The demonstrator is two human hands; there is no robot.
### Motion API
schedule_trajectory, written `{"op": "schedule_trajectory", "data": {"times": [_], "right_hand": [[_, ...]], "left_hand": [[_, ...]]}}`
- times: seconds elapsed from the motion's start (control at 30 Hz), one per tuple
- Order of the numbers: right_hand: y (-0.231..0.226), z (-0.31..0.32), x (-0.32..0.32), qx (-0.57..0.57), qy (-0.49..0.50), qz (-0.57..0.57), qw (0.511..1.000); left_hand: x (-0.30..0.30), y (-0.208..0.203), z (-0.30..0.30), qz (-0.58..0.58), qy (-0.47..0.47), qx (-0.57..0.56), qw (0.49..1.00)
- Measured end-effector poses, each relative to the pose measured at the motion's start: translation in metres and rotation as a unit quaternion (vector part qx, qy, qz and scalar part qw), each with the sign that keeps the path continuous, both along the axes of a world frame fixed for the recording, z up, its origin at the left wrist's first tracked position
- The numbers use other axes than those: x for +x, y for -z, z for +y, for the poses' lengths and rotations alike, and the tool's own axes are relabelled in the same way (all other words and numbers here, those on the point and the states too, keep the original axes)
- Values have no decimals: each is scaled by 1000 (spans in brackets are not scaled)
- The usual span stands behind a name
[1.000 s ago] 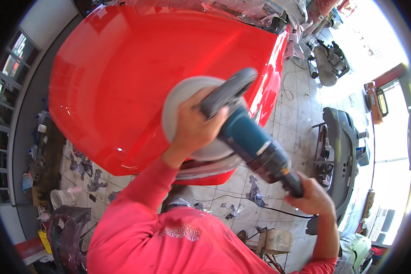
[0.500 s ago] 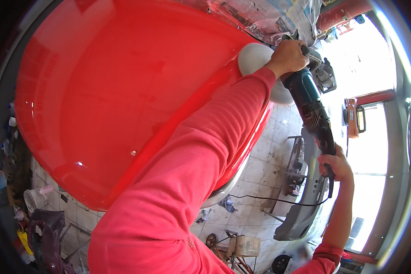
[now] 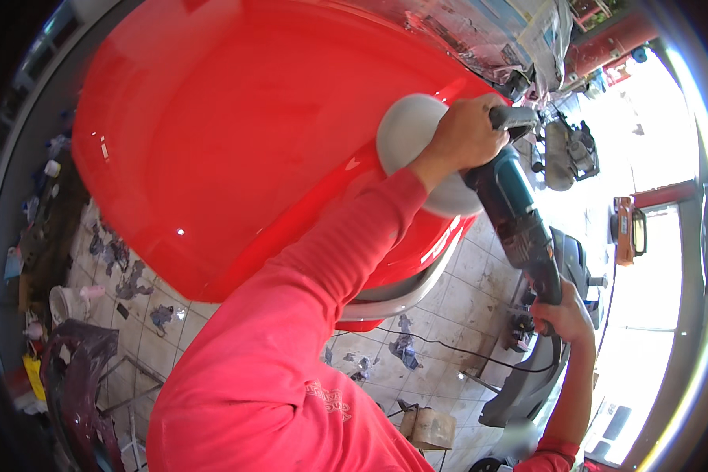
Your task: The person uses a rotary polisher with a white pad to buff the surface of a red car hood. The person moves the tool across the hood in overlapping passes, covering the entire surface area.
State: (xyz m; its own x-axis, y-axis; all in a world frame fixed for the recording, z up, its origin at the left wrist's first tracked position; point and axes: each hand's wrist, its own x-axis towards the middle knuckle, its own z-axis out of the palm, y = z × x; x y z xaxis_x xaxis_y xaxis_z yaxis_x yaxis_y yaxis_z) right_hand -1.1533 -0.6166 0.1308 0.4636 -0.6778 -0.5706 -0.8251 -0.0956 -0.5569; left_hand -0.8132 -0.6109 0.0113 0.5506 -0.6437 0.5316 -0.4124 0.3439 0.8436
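Note:
A dark teal-and-black power polisher (image 3: 508,200) slants across the right of centre, held in both hands. My left hand (image 3: 470,134) is closed around its front, by the black loop handle (image 3: 515,119). Farther back and lower, my right hand (image 3: 566,313) wraps the rear grip, where the power cord (image 3: 480,354) leaves it. The round pale polishing pad (image 3: 407,132) lies against the edge of a glossy red car hood (image 3: 212,141); its outline is smeared, and my left hand and forearm hide part of it.
A grey bumper (image 3: 527,393) stands at the right, a dark purple bumper (image 3: 79,377) at lower left. Rags (image 3: 403,346) litter the tiled floor (image 3: 448,315). A compressor (image 3: 566,153) sits at upper right, and plastic sheeting (image 3: 519,31) covers something at the top.
The polisher, with both hands on it, has moved left and nearer along the hood's edge. The view has shifted too, showing more floor at lower left.

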Motion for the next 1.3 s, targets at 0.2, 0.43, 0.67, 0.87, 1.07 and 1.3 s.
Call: {"op": "schedule_trajectory", "data": {"times": [0.2,0.43,0.67,0.87,1.07,1.3], "right_hand": [[-1,105,-34,29,-72,47,996],[52,185,-67,28,-259,-47,964],[66,177,-77,14,-210,-41,977],[72,106,-71,-9,-95,-83,992],[51,-8,-23,10,70,-35,997],[81,-126,9,-18,140,-102,985]], "left_hand": [[-53,7,184,42,-10,-41,998],[-88,27,350,-56,-139,15,989],[-89,30,315,-32,-87,8,996],[-52,15,148,-129,4,-43,991],[-6,16,-70,-170,47,-85,981],[29,-9,-244,-133,94,-27,986]]}}
